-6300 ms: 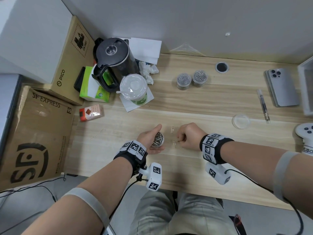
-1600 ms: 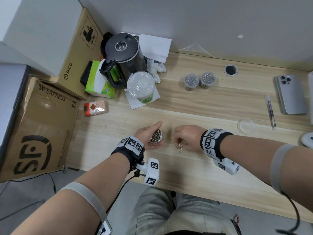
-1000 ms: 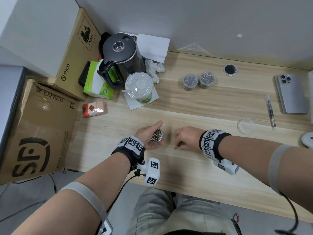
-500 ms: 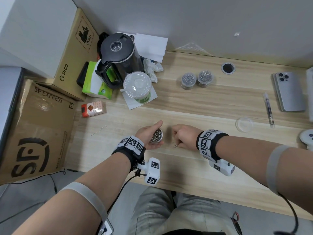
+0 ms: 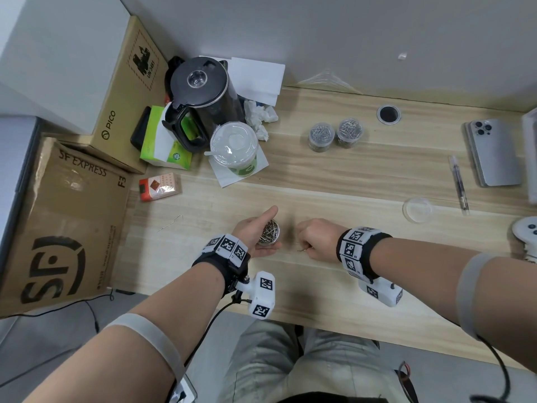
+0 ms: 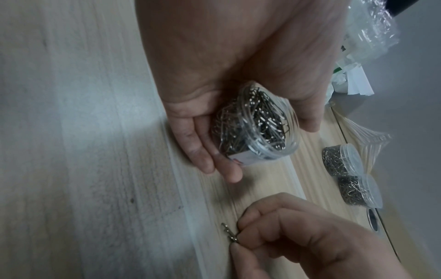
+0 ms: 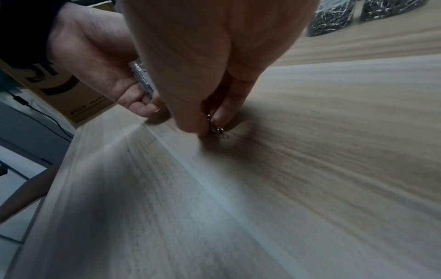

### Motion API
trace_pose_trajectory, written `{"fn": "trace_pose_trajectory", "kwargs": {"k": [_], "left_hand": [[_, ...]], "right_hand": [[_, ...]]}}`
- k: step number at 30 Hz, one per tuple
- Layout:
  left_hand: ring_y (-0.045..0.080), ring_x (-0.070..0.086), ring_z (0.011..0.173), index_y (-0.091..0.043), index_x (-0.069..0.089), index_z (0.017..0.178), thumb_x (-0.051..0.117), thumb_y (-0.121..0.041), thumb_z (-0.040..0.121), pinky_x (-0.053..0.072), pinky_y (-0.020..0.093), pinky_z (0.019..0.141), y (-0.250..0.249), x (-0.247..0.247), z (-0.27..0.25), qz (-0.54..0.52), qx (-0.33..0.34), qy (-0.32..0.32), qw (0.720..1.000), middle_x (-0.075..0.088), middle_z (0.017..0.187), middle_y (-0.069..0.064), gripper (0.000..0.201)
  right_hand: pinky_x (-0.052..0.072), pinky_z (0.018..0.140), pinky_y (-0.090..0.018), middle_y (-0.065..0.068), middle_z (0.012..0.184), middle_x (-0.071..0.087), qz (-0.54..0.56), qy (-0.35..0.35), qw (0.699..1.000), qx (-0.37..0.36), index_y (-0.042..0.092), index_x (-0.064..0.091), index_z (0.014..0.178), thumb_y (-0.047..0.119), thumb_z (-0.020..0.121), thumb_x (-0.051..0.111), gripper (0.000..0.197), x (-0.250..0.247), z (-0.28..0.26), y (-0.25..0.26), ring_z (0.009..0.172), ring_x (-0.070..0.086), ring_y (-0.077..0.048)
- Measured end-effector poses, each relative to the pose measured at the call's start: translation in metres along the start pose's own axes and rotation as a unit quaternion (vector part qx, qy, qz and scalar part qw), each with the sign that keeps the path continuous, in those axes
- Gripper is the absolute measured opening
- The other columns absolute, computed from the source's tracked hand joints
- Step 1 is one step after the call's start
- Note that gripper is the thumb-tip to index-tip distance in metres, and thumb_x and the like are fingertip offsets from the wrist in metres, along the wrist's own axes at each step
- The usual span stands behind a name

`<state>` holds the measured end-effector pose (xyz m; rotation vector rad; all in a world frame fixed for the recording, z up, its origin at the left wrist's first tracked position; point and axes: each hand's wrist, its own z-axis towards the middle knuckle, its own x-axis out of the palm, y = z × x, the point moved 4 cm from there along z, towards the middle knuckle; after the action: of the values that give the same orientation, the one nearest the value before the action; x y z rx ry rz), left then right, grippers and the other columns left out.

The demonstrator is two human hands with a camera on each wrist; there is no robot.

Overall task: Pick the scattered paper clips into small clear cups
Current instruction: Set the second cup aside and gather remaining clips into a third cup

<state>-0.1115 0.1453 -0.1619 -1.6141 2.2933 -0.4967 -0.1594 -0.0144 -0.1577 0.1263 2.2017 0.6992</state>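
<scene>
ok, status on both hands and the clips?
Left hand holds open cup, nearly full. Right hand pinches paper clips at the desk. Nothing in the way.

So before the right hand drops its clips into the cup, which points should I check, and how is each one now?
1. Right hand pinches the paper clips between its fingertips: ok.
2. Clips lifted clear of the desk: not ok, they are at the surface.
3. Left hand grips the open cup, mouth facing up: ok.
4. Room left in that cup: cannot tell, it looks nearly full.
5. Path between the two hands is free: ok, only bare desk lies there.
6. Stray clips left on the desk: not ok, a straightened clip lies to the left.
</scene>
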Motion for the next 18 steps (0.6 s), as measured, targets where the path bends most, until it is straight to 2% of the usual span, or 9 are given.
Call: {"fn": "trace_pose_trajectory", "kwargs": {"k": [3, 6, 8, 11, 13, 15, 18], "left_hand": [[0.031, 0.074, 0.074, -0.013, 0.06, 0.113, 0.069, -0.062, 0.083, 0.062, 0.045, 0.083, -0.001, 0.001, 0.0, -0.01, -0.011, -0.003, 1.0, 0.072, 0.087, 0.011, 0.058], [0.032, 0.073, 0.065, -0.017, 0.056, 0.121, 0.058, -0.066, 0.087, 0.06, 0.046, 0.084, -0.003, 0.004, -0.002, -0.032, -0.035, -0.008, 0.999, 0.072, 0.084, 0.011, 0.061], [0.032, 0.072, 0.063, -0.017, 0.053, 0.131, 0.054, -0.067, 0.088, 0.06, 0.045, 0.082, -0.005, 0.008, -0.003, -0.037, -0.04, -0.007, 0.998, 0.072, 0.085, 0.011, 0.065], [0.034, 0.072, 0.066, -0.017, 0.051, 0.131, 0.049, -0.065, 0.091, 0.059, 0.047, 0.085, -0.007, 0.013, -0.005, -0.041, -0.042, -0.009, 0.998, 0.072, 0.084, 0.011, 0.062], [0.035, 0.071, 0.069, -0.014, 0.053, 0.127, 0.045, -0.062, 0.096, 0.059, 0.046, 0.083, -0.007, 0.018, -0.007, -0.036, -0.045, -0.005, 0.998, 0.072, 0.082, 0.013, 0.058], [0.036, 0.07, 0.071, -0.01, 0.054, 0.127, 0.04, -0.053, 0.101, 0.058, 0.044, 0.077, -0.007, 0.024, -0.008, -0.028, -0.049, -0.006, 0.998, 0.071, 0.082, 0.017, 0.052], [0.035, 0.07, 0.069, -0.009, 0.055, 0.12, 0.038, -0.043, 0.105, 0.058, 0.046, 0.077, -0.008, 0.033, -0.008, -0.011, -0.044, -0.007, 0.999, 0.071, 0.081, 0.018, 0.041]], "right_hand": [[0.047, 0.071, -0.032, -0.001, 0.078, 0.06, 0.032, -0.018, 0.999, 0.024, 0.015, 0.053, 0.066, 0.0, 0.071, 0.055, 0.017, 0.0, -0.003, -0.003, 0.074, 0.053, -0.02], [0.052, 0.07, -0.03, -0.003, 0.077, 0.068, 0.097, -0.081, 0.987, 0.102, 0.008, 0.066, 0.071, 0.004, 0.073, 0.06, 0.007, -0.007, -0.008, -0.017, 0.074, 0.062, -0.02], [0.054, 0.07, -0.026, -0.003, 0.077, 0.07, 0.149, -0.133, 0.969, 0.148, 0.009, 0.07, 0.072, 0.006, 0.074, 0.066, 0.005, -0.016, -0.013, -0.028, 0.074, 0.065, -0.019], [0.056, 0.069, -0.026, -0.001, 0.073, 0.071, 0.252, -0.213, 0.923, 0.198, 0.011, 0.072, 0.066, 0.007, 0.069, 0.072, 0.005, -0.03, -0.02, -0.039, 0.071, 0.067, -0.016], [0.057, 0.07, -0.026, 0.0, 0.071, 0.072, 0.321, -0.252, 0.891, 0.198, 0.015, 0.071, 0.062, 0.005, 0.065, 0.075, 0.011, -0.039, -0.021, -0.038, 0.07, 0.068, -0.015], [0.057, 0.069, -0.025, 0.0, 0.071, 0.073, 0.36, -0.272, 0.873, 0.185, 0.018, 0.069, 0.06, 0.005, 0.065, 0.076, 0.016, -0.048, -0.021, -0.031, 0.07, 0.068, -0.012], [0.055, 0.066, -0.021, 0.001, 0.07, 0.072, 0.345, -0.269, 0.886, 0.152, 0.014, 0.072, 0.064, 0.006, 0.067, 0.076, 0.01, -0.055, -0.019, -0.009, 0.064, 0.064, -0.008]]}}
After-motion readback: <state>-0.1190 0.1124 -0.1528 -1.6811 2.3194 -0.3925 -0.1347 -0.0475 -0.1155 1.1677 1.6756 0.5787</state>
